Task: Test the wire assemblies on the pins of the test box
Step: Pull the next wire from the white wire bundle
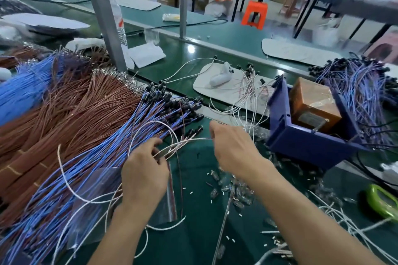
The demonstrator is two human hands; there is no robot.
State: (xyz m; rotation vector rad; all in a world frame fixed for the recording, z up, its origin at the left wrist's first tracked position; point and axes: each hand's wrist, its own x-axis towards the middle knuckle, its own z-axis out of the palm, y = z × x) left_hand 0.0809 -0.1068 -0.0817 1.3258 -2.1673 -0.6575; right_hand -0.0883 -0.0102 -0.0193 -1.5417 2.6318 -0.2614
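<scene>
Wire assembly (193,140): light, limp, springy; left hand (144,174) pinches its loop, right hand (234,150) pinches one end, probably the best hold for pinning.

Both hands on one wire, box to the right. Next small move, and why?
Probably move the right hand, with its wire end, toward the blue test box. It and the left hand pinch one pale wire assembly stretched between them, and the box stands apart to the right. I cannot make out its pins.
</scene>
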